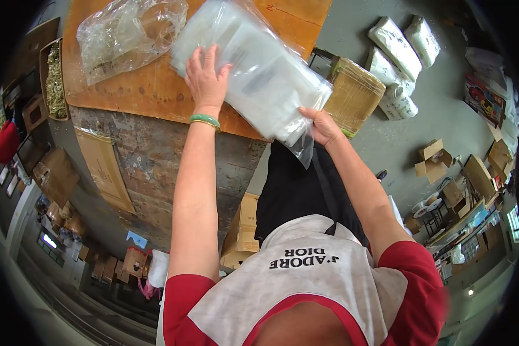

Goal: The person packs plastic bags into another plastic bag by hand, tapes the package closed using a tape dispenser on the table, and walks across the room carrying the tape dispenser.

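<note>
A thick stack of clear plastic bags (pixel 265 75) lies slanted across the wooden table (pixel 138 86), its near end jutting past the table edge. My left hand (pixel 206 78), with a green bangle at the wrist, rests on the stack's left side with fingers spread. At the near right corner, my right hand (pixel 324 127) grips the stack between thumb and fingers; the fingers underneath are hidden. A loose flap of clear film (pixel 301 151) hangs below that corner. To the left of the stack is a crumpled clear plastic bag (pixel 127 37).
A taped carton (pixel 356 95) stands just right of the table. Several white wrapped bundles (pixel 401 55) lie on the floor beyond it. An open cardboard box (pixel 433 160) is farther right. Flattened cardboard (pixel 105 170) leans against the table's side, and another carton (pixel 242 228) sits below.
</note>
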`<state>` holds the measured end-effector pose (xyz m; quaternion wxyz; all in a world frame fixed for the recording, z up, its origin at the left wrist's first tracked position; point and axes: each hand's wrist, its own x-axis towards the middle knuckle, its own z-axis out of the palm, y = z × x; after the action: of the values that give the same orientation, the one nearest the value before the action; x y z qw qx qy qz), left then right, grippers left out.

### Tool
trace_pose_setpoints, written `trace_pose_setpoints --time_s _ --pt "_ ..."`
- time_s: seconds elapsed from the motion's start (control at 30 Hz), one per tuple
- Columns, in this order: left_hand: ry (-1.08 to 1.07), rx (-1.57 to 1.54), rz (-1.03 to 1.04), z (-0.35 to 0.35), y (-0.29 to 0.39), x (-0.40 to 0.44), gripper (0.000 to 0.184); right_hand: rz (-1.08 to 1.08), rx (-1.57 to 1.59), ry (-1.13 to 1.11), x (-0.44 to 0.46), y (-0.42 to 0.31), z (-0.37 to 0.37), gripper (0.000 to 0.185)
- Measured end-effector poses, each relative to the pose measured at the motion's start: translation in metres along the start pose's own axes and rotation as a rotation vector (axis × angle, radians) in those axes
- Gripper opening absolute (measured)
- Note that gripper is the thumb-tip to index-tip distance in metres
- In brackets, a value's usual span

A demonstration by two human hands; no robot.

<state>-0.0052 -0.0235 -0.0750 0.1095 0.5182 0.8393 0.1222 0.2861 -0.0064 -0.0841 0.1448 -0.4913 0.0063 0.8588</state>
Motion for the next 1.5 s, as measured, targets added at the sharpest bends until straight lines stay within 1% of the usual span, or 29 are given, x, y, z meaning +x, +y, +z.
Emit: trace_pose_setpoints --time_s 0.1,0.2,0.3,0.37,0.4,0.5,0.6,0.7,0.8,0.83,0.87,0.9,0.97,1.0,1.1,1.13,1.2,1.3,1.33,1.43,1.5 --pt "-0.08 -0.048 -0.022 0.003 -0.006 0.005 0.065 -0.008 -0.002 0.013 -0.001 -0.001 0.0 0.043" --pt "0.023 -0.018 -0.075 -0.01 0.029 -0.008 0.069 -0.002 0.002 0.004 -0.001 0.0 0.003 0.044" --pt "0.215 -0.16 -0.139 0.002 0.024 -0.017 0.071 -0.006 0.009 0.008 0.0 0.001 0.0 0.046" --pt "0.305 -0.321 -0.366 0.004 0.011 -0.019 0.07 -0.018 0.0 0.019 -0.002 0.002 0.002 0.049" --pt "0.347 -0.4 -0.478 0.0 0.006 -0.016 0.069 -0.028 0.012 0.024 -0.005 0.001 0.008 0.044" --pt "0.286 -0.363 -0.476 -0.01 -0.003 -0.006 0.054 -0.047 -0.033 0.073 -0.005 0.004 0.01 0.043" --pt "0.083 -0.381 -0.531 -0.025 0.0 0.001 0.036 -0.176 -0.137 0.131 -0.001 0.019 0.004 0.037" --pt "-0.261 -0.546 -0.459 -0.021 0.023 -0.007 0.029 -0.328 -0.524 0.285 0.0 0.037 0.003 0.03" --pt "-0.386 -0.94 -0.659 0.002 0.04 -0.018 0.039 -0.509 -0.848 0.237 -0.002 0.042 0.004 0.029" --pt "-0.398 -0.898 -0.678 0.002 0.044 -0.015 0.043 -0.578 -0.945 0.226 -0.005 0.043 0.009 0.03" --pt "-0.41 -0.856 -0.701 0.002 0.046 -0.013 0.047 -0.633 -1.081 0.199 -0.011 0.041 0.011 0.039" --pt "-0.42 -0.813 -0.724 -0.001 0.05 -0.011 0.05 -0.699 -1.144 0.181 -0.017 0.037 0.02 0.043" --pt "-0.401 -0.769 -0.692 0.008 0.046 -0.009 0.056 -0.84 -1.262 0.14 -0.022 0.032 0.032 0.051" --pt "-0.392 -0.746 -0.674 0.002 0.051 -0.004 0.059 -0.875 -1.31 0.104 -0.022 0.032 0.031 0.061" --pt "-0.493 -0.894 -0.816 -0.019 0.068 0.0 0.066 -0.954 -1.575 0.129 -0.025 0.034 0.034 0.063" --pt "-0.484 -1.017 -0.794 -0.015 0.067 0.0 0.065 -1.007 -1.67 0.093 -0.025 0.034 0.036 0.067" --pt "-0.458 -1.26 -0.742 -0.01 0.064 0.002 0.064 -0.935 -1.788 0.062 -0.029 0.034 0.048 0.068" --pt "-0.475 -1.27 -0.621 -0.013 0.068 0.001 0.061 -0.881 -1.923 0.008 -0.031 0.034 0.056 0.07" --pt "-0.408 -1.317 -0.735 -0.001 0.063 -0.003 0.053 -0.867 -1.959 0.004 -0.031 0.034 0.058 0.071" --pt "-0.297 -1.223 -0.728 0.016 0.056 -0.013 0.049 -0.838 -2.016 -0.032 -0.029 0.037 0.056 0.072" --pt "-0.272 -1.298 -0.72 0.021 0.052 -0.015 0.044 -0.839 -2.005 -0.07 -0.028 0.039 0.057 0.072"
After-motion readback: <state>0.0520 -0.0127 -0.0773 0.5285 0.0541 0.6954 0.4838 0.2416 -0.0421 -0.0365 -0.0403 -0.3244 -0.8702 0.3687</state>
